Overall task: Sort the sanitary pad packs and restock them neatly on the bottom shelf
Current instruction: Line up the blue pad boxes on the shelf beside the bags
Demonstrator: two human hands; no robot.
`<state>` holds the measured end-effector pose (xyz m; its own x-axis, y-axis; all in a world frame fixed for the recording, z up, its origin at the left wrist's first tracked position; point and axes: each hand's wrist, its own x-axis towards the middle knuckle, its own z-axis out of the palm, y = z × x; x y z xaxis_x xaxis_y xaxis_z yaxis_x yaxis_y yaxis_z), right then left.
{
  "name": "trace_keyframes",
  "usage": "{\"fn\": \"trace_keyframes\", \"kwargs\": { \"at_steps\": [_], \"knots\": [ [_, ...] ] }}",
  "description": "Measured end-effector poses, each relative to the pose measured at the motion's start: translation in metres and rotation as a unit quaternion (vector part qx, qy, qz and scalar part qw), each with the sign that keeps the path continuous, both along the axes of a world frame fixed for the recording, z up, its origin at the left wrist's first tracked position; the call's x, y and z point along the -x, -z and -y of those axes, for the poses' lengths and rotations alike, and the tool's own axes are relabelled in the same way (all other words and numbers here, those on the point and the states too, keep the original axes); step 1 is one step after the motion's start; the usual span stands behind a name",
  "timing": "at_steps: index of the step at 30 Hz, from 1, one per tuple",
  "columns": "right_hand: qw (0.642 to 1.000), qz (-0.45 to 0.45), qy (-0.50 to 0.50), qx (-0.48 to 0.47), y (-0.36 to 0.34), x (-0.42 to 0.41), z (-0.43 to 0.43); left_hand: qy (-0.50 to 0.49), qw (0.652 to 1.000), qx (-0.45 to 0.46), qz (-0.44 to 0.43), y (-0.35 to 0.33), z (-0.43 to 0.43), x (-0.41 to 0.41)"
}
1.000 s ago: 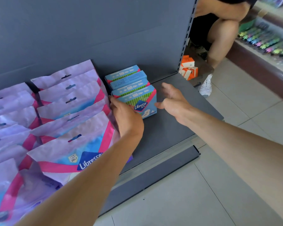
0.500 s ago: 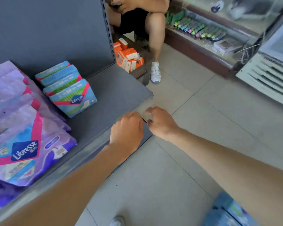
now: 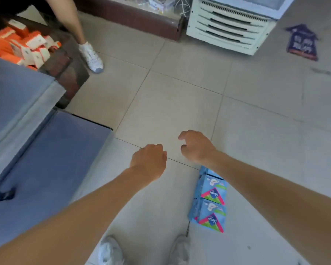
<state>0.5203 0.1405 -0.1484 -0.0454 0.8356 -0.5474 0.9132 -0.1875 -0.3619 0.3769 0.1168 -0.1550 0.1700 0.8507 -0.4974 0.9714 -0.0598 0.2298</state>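
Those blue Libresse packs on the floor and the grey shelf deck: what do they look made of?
Blue Libresse packs: look like printed cardboard boxes with a slight sheen, given flat faces and crisp edges; soft plastic wrap can't be ruled out. Grey shelf deck: probably painted sheet metal, matte, with a folded front lip.

only one view is given, so nothing is shared with another. the scene is seen from up high, at the person's head, and the floor (image 3: 180,104) is looked down on steeply. the left hand (image 3: 148,161) and right hand (image 3: 196,147) are seen close by, reaching forward from the bottom edge. the grey shelf (image 3: 17,96) is kept at the left side, and a white cooler (image 3: 229,27) is seen far off at the top.
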Motion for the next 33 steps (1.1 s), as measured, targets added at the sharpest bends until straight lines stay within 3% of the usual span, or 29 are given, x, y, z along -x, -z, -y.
{"fn": "trace_keyframes", "kwargs": {
  "at_steps": [12, 19, 27, 33],
  "knots": [
    [0.980, -0.008, 0.194, 0.048, 0.066, -0.173, 0.126, 0.095, 0.993, 0.071, 0.001, 0.066, 0.074, -0.145],
    [0.966, 0.008, 0.237, 0.101, 0.118, -0.225, 0.184, 0.062, 0.990, 0.123, -0.003, 0.115, 0.097, -0.189],
    [0.946, -0.020, 0.292, 0.142, 0.187, -0.227, 0.209, -0.055, 0.979, 0.191, 0.043, 0.183, 0.106, -0.194],
    [0.901, -0.058, 0.391, 0.181, 0.264, -0.223, 0.226, -0.093, 0.971, 0.217, 0.046, 0.255, 0.124, -0.194]
  ]
}}
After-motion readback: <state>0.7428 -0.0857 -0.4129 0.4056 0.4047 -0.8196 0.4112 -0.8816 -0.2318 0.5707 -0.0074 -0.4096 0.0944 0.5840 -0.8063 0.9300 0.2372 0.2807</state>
